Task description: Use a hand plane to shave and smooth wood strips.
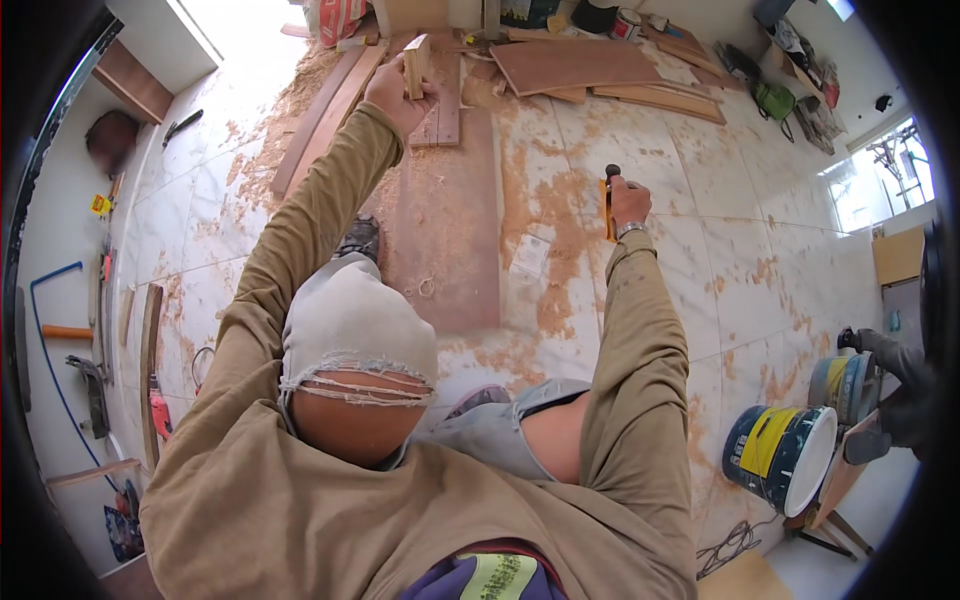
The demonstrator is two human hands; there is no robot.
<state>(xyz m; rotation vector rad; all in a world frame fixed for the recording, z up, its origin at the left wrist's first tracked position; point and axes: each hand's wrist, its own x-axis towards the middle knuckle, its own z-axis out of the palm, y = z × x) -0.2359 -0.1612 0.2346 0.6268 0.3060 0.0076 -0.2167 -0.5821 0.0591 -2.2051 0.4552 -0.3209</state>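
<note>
My left hand is raised at upper centre, gripping a short pale wooden block held upright above planks scattered with shavings. My right hand is closed on a yellow hand plane with a black knob, over the dusty tiles to the right. Between my hands lies a wide reddish-brown board on the floor. My left knee, in torn pale trousers, is bent below it.
More boards lie along the far wall, with cans behind. Paint buckets stand at lower right. A hammer and other tools lie along the left edge. Sawdust covers parts of the white tiled floor.
</note>
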